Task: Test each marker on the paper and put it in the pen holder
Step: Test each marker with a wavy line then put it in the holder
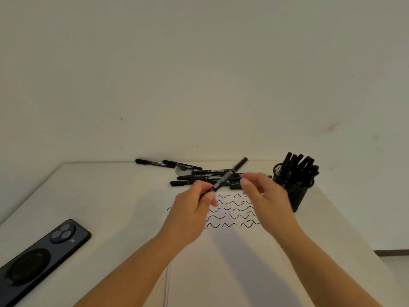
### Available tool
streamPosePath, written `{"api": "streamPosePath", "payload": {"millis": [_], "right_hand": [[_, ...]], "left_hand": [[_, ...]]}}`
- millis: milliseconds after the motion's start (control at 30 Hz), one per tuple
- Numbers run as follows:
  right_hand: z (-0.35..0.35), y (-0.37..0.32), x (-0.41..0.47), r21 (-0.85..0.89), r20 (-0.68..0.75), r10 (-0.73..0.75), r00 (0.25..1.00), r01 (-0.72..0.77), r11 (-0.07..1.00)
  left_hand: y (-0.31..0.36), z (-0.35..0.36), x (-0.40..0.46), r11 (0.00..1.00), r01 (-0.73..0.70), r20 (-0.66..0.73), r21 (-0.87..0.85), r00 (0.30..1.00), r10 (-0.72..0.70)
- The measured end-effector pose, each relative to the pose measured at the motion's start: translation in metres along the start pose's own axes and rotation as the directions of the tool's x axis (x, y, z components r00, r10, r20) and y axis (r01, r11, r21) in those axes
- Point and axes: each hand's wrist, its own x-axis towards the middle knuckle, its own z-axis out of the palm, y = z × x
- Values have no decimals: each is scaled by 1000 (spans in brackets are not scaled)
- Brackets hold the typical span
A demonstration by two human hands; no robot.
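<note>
While your left hand [190,209] pinches the marker [223,179] over the paper [232,251], your right hand [263,196] hovers loose-fingered beside it, probably for the cap; the pen holder [294,193] waits close by.

**Legible markings: none**

Markers [199,177], loose heap at the back of the bench: each black barrel bears a pale printed label strip; the lettering is too small and blurred to make out.

Marker [223,179], held up: the same pale strip shows along its barrel, smeared by motion; no word or number can be read.

Paper [232,251]: rows of black wavy pen strokes only; no letters or figures among them.

Phone [42,249], face down at the left of the bench: a small pale mark sits beside the camera ring, too faint to identify.
</note>
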Motion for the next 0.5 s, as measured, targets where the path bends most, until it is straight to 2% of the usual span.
{"api": "streamPosePath", "payload": {"millis": [100,267,400,500], "right_hand": [[23,-5,-14,164,136,79,988,-102,981],[37,-13,-25,385,-35,177,984,-150,911],[53,-21,-40,334,105,128,986,-157,929],[57,-21,-42,286,132,128,983,-161,945]], "left_hand": [[6,3,-15,999,-38,80,-3,996,38],[-1,-12,-31,997,39,105,67,993,-46],[2,-23,-38,984,-17,118,176,993,-4],[4,-27,-45,964,-43,135,262,991,8]]}}
